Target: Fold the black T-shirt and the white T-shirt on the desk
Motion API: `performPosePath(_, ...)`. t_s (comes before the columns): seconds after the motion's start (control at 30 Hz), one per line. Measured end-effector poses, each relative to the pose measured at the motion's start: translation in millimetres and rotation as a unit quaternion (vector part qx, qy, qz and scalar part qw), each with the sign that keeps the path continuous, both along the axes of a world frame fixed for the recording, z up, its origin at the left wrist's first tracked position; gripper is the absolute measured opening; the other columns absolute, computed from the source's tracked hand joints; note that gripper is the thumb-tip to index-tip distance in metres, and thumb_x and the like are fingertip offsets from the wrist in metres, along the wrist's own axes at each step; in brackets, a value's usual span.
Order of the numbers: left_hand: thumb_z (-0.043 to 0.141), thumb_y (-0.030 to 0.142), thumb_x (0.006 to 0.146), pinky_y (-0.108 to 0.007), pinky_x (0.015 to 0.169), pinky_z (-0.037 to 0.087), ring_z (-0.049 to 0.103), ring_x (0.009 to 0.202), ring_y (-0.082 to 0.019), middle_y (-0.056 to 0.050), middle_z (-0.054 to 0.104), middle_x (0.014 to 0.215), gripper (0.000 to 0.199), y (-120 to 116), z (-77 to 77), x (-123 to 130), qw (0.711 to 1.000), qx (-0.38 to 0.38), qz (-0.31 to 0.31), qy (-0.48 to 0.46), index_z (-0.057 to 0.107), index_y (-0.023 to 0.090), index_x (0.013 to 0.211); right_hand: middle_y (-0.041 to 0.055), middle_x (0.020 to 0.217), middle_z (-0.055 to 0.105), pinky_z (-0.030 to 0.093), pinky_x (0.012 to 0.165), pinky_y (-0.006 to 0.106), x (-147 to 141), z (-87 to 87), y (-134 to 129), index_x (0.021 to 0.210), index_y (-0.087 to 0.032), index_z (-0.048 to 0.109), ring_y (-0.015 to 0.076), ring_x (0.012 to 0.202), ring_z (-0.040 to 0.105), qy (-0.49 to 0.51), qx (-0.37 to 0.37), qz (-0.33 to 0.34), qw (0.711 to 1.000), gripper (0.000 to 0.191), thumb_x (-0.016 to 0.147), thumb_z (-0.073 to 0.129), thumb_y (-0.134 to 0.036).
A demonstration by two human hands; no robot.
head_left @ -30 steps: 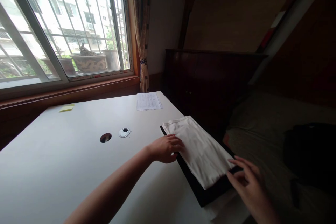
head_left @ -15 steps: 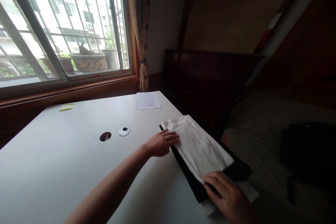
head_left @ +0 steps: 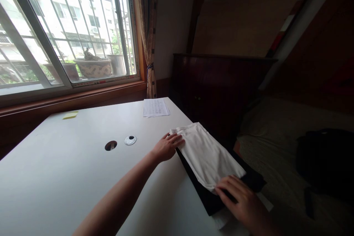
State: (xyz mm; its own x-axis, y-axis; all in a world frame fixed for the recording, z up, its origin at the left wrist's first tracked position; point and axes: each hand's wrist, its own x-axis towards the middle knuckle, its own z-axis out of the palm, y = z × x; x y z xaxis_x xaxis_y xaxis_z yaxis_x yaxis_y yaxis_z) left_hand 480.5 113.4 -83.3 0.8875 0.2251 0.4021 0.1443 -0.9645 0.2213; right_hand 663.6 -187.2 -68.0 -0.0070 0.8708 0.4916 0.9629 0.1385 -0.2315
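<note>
A folded white garment [head_left: 206, 151] lies lengthwise on top of a folded black garment [head_left: 203, 195] along the right side of the table. My left hand [head_left: 167, 146] rests at the white garment's far left edge, fingers stretched out flat on the fabric. At the near end, my right hand [head_left: 240, 197] pinches the white garment's near left corner between thumb and fingers. Another piece of white cloth [head_left: 222, 219] shows beneath the black one, partly covered by my right hand. What kind of garments these are cannot be made out.
On the white table [head_left: 83, 177] are a cable hole [head_left: 111, 145], a round grommet cover [head_left: 130, 140], written papers [head_left: 156, 107] and a yellow sticky note [head_left: 70, 115]. A dark cabinet [head_left: 218, 84] stands behind; a black bag [head_left: 326, 158] lies at the right.
My left hand has slid slightly away from me and left along the white garment's edge. The right hand keeps its pinch, and the near corner has shifted slightly, with the fabric looking looser there.
</note>
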Motion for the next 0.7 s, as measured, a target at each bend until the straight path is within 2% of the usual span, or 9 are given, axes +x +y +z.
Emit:
performPosePath(0.07, 0.053, 0.009, 0.091, -0.045, 0.122, 0.031, 0.044, 0.143, -0.025, -0.004, 0.053, 0.152, 0.054, 3.2, -3.0, 2.6, 0.998, -0.040, 0.049, -0.022, 0.055, 0.027, 0.143, 0.0052, 0.099, 0.069, 0.053, 0.088, 0.038, 26.9, -9.6, -1.9, 0.104, -0.027, 0.067, 0.0242, 0.096, 0.066, 0.012, 0.022, -0.082, 0.996, 0.017, 0.100, 0.054, -0.037)
performPosePath(0.17, 0.048, 0.015, 0.098, -0.044, 0.115, 0.040, 0.051, 0.135, -0.027, -0.011, 0.059, 0.144, 0.040, 12.0, -8.3, 9.2, 0.987, -0.080, 0.128, -0.049, 0.059, 0.020, 0.136, 0.0111, 0.107, 0.066, 0.055, 0.084, 0.043, 63.5, -29.3, -4.7, 0.113, -0.024, 0.067, 0.0298, 0.098, 0.066, 0.034, 0.054, -0.220, 0.973, 0.040, 0.097, 0.051, -0.056)
performPosePath(0.3, 0.053, 0.027, 0.101, -0.046, 0.105, 0.047, 0.062, 0.120, -0.030, -0.016, 0.067, 0.128, 0.032, 27.9, -13.4, 20.5, 0.959, -0.152, 0.229, -0.075, 0.059, 0.016, 0.130, 0.0163, 0.114, 0.060, 0.057, 0.078, 0.045, 90.0, -51.0, -3.5, 0.122, -0.019, 0.064, 0.0311, 0.091, 0.067, 0.099, 0.067, -0.324, 0.939, 0.061, 0.089, 0.050, -0.067)
performPosePath(0.4, 0.064, 0.029, 0.095, -0.041, 0.095, 0.052, 0.069, 0.105, -0.027, -0.012, 0.074, 0.111, 0.033, 37.6, -14.2, 29.6, 0.937, -0.206, 0.267, -0.087, 0.060, 0.017, 0.125, 0.0150, 0.113, 0.060, 0.057, 0.079, 0.047, 96.5, -53.3, 2.1, 0.124, -0.020, 0.062, 0.0284, 0.083, 0.068, 0.150, 0.059, -0.355, 0.921, 0.061, 0.085, 0.052, -0.066)
performPosePath(0.5, 0.068, 0.024, 0.091, -0.035, 0.086, 0.054, 0.070, 0.097, -0.024, -0.007, 0.076, 0.102, 0.031, 42.0, -11.7, 38.7, 0.922, -0.240, 0.286, -0.104, 0.061, 0.020, 0.120, 0.0131, 0.112, 0.060, 0.057, 0.080, 0.045, 98.3, -44.9, 7.5, 0.122, -0.020, 0.062, 0.0248, 0.076, 0.068, 0.186, 0.052, -0.355, 0.915, 0.057, 0.082, 0.054, -0.059)
performPosePath(0.7, 0.059, 0.013, 0.090, -0.036, 0.086, 0.054, 0.067, 0.096, -0.022, -0.005, 0.073, 0.097, 0.025, 39.4, 2.9, 50.7, 0.917, -0.231, 0.292, -0.143, 0.062, 0.020, 0.114, 0.0110, 0.105, 0.060, 0.057, 0.073, 0.040, 95.3, -21.3, 1.4, 0.125, -0.018, 0.064, 0.0236, 0.076, 0.067, 0.208, 0.086, -0.352, 0.908, 0.056, 0.082, 0.054, -0.053)
